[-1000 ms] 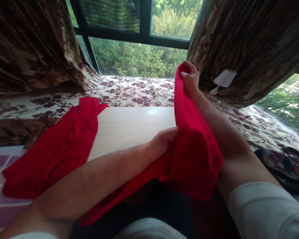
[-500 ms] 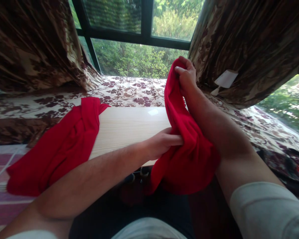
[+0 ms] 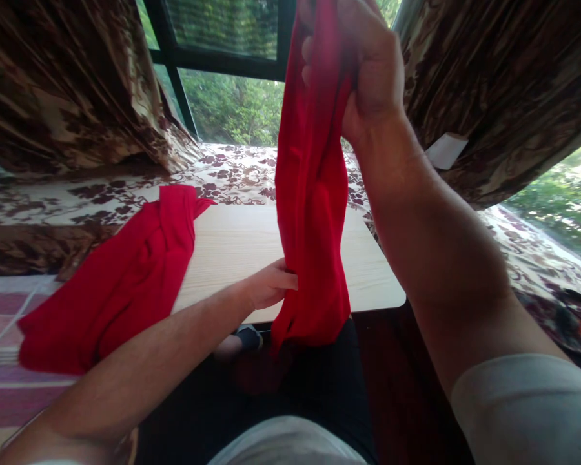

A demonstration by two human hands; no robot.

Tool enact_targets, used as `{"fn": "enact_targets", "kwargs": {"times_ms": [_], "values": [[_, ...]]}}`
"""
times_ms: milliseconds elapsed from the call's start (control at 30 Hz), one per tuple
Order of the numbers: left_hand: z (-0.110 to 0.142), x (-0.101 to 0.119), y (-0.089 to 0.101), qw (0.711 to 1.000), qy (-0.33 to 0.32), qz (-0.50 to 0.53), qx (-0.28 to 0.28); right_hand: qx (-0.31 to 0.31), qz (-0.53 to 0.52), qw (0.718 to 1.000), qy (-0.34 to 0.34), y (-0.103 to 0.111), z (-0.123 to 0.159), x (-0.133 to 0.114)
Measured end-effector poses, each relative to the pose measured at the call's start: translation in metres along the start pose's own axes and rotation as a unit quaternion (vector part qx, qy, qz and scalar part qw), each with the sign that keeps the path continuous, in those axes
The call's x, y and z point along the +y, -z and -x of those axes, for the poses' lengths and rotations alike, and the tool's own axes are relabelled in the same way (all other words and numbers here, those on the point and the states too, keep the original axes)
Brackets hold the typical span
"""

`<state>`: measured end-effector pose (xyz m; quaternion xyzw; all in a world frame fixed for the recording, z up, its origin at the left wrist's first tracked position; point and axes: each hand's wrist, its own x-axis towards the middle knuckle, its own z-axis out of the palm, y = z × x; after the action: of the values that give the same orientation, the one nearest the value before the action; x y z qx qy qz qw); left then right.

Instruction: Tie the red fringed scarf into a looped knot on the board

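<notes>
A long red cloth (image 3: pixel 314 213), folded lengthwise, hangs in front of me over the near edge of a pale wooden table (image 3: pixel 232 239). Its upper end is gripped by my right hand (image 3: pixel 368 64), raised near the top of the view with the fingers closed round the fabric. Lower down, my left hand (image 3: pixel 272 284) pinches the cloth's left edge, its fingertips hidden behind the fabric. Whether the cloth is a garment I cannot tell. A second piece of red fabric (image 3: pixel 126 284) lies bunched to the left, partly on the table's left side.
Behind the table runs a ledge with a floral cover (image 3: pixel 237 168), below a dark-framed window (image 3: pixel 232 103). Patterned curtains (image 3: pixel 77 77) hang at both sides. A small white lampshade (image 3: pixel 446 150) stands at the right. Striped bedding (image 3: pixel 4 400) lies at the left.
My right hand has risen and come nearer, drawing the red cloth up into a long, straighter hang. My left hand has shifted left with its edge. The other red fabric stays put.
</notes>
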<state>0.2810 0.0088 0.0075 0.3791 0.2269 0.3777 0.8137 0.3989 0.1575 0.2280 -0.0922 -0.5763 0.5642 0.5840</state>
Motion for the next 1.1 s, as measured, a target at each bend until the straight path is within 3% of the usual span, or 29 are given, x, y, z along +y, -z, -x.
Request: {"fn": "enact_targets", "kwargs": {"times_ms": [100,267,367,467,633,800,967,1100], "values": [[0.004,0.011,0.011,0.998,-0.053,-0.004,0.037,-0.007,0.050,0.996,0.075,-0.019,0.003,-0.004],[-0.010,0.067,0.012,0.979,-0.186,-0.015,0.080,-0.010,0.069,0.998,0.013,-0.017,0.002,0.010],[-0.020,0.100,0.004,0.968,-0.228,-0.030,0.103,-0.012,0.021,1.000,-0.017,-0.011,0.008,0.022],[-0.027,0.119,-0.007,0.959,-0.257,-0.052,0.112,-0.020,0.003,0.999,-0.042,-0.011,0.019,0.030],[-0.032,0.129,-0.023,0.952,-0.266,-0.088,0.121,-0.059,0.018,0.996,-0.060,-0.022,0.037,0.023],[-0.025,0.153,-0.040,0.947,-0.254,-0.147,0.133,-0.119,0.066,0.989,-0.060,-0.037,0.060,-0.007],[0.006,0.191,-0.066,0.938,-0.245,-0.202,0.135,0.000,0.093,0.987,-0.127,-0.046,0.094,-0.038],[0.029,0.207,-0.087,0.918,-0.264,-0.248,0.163,0.023,0.080,0.985,-0.149,-0.053,0.107,-0.039]]}}
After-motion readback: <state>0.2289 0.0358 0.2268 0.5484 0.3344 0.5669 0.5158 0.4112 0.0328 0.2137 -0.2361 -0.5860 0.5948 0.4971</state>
